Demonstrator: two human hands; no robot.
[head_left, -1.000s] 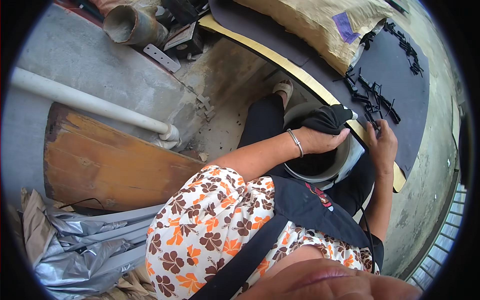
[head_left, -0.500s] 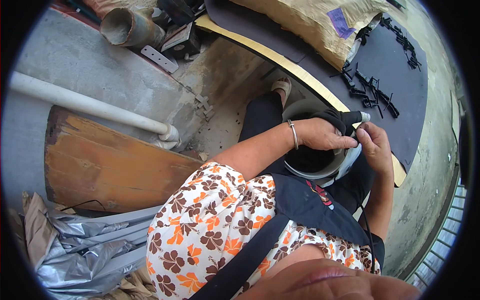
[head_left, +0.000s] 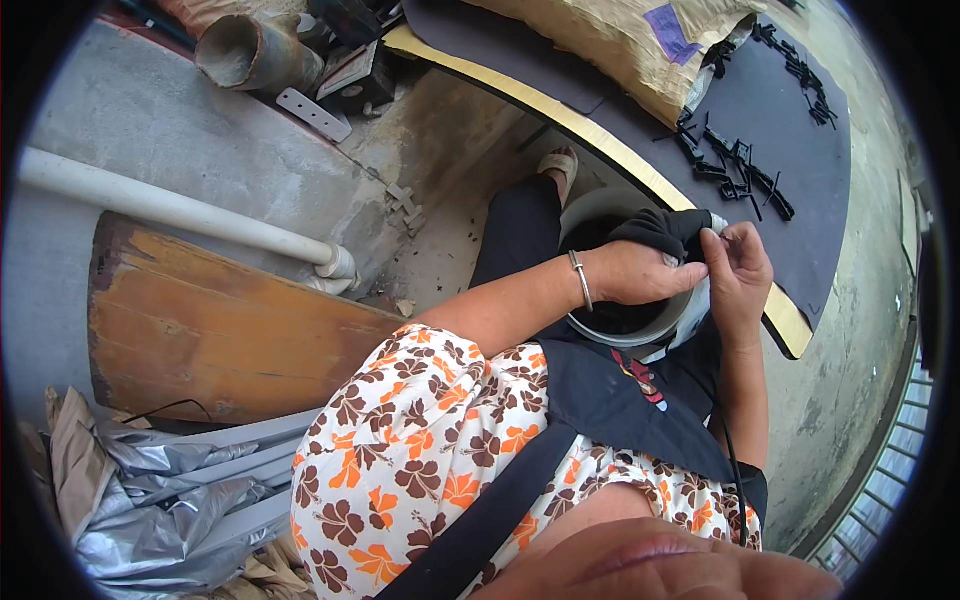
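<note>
Head view: left hand (head_left: 640,272) curled over the rim of a grey-white bucket (head_left: 640,335), fingers closed on a bunch of black material (head_left: 660,232) that sits on the bucket's far side. Silver bracelet (head_left: 580,280) on that wrist. Right hand (head_left: 738,268) just beside the left, fingertips touching it, thumb and fingers pinched together on something small at the edge of the black material; too small to tell what. Bucket sits right under both hands, between the person's knees, dark inside. Beyond the hands: black mat (head_left: 800,190) on the floor with loose black plastic clips (head_left: 740,165) scattered on it, near but apart from the right hand. Yellow strip (head_left: 560,105) edges the mat. Well off to the left of the left hand: white pipe (head_left: 170,210), wooden board (head_left: 210,320), crumpled silver sheeting (head_left: 160,490).
</note>
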